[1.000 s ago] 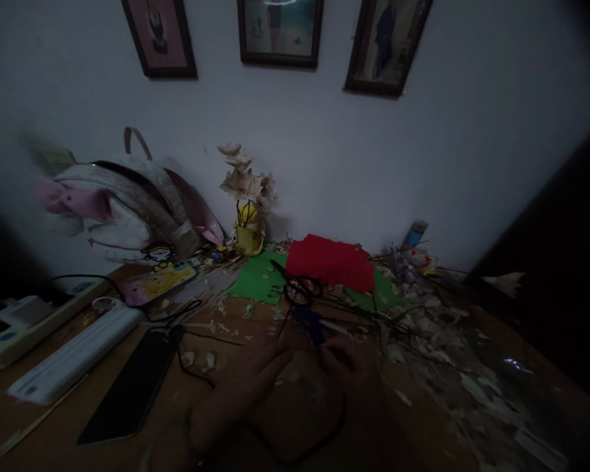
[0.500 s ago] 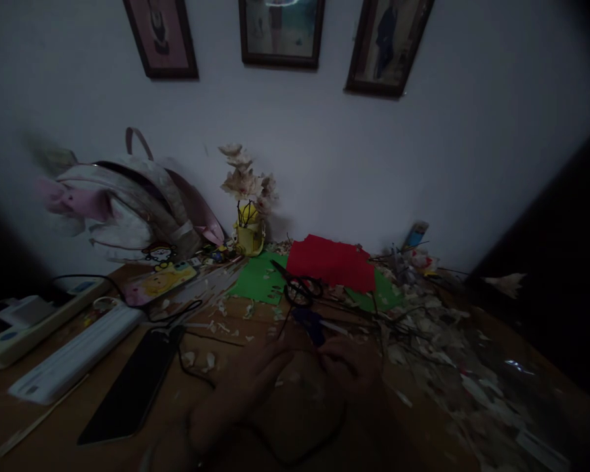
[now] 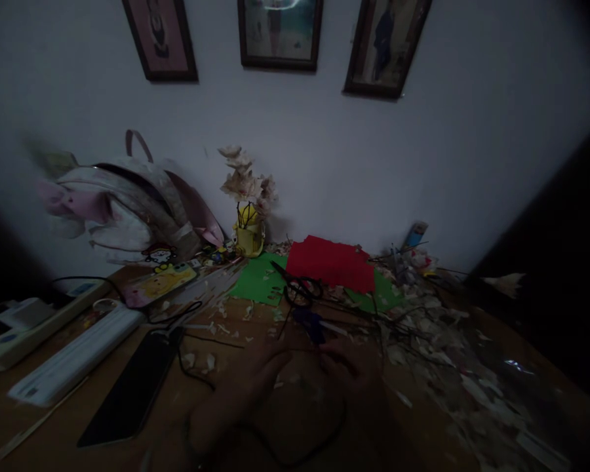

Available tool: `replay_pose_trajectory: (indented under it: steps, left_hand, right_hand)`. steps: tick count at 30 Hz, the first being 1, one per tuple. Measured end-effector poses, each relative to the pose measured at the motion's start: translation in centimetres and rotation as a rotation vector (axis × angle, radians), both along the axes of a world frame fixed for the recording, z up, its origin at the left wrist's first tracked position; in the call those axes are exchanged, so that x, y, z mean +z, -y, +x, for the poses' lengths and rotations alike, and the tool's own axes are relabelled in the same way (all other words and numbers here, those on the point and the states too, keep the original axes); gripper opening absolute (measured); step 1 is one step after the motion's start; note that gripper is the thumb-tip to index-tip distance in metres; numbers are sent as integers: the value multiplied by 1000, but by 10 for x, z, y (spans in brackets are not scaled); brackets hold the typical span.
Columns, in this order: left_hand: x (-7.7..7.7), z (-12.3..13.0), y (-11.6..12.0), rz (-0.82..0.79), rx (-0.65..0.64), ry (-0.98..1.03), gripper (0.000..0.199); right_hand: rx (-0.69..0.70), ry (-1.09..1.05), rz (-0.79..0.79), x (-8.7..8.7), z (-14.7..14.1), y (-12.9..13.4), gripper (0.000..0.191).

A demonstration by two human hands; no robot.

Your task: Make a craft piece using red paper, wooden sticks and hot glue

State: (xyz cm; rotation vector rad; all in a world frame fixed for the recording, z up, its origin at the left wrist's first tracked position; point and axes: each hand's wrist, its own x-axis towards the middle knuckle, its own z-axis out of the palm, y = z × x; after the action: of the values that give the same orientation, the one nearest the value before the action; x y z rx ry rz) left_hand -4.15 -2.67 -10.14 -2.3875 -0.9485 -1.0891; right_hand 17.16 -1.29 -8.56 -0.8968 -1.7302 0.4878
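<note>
White wall (image 3: 447,151) backs the wooden counter (image 3: 24,419); red paper (image 3: 329,263) overlaps green paper (image 3: 258,278), both flat near the wall, seemingly kept clear of the work area; paper scraps (image 3: 437,347) lie heaped to the right; black-handled scissors (image 3: 299,292) rest across the green paper, within reach; blue-handled cutter (image 3: 311,324) lies just beyond the hands; left hand (image 3: 240,393) and right hand (image 3: 349,367) sit close together, narrowly curled; too dim to tell whether either holds anything.

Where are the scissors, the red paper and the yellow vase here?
black-handled scissors (image 3: 299,292): head view, on the finger loops.
red paper (image 3: 330,263): head view, on the middle of the sheet.
yellow vase (image 3: 249,242): head view, on its body.
</note>
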Motion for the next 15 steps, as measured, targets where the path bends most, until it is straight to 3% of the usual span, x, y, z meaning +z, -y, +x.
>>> replay_pose_trajectory:
  steps: [8, 15]
  left_hand:
    - [6, 3, 2, 20, 18, 11, 23]
    - [1, 3, -1, -50, -40, 50, 23]
  right_hand:
    - [3, 92, 209, 0, 2, 0, 20]
    - [4, 83, 221, -1, 1, 0, 21]
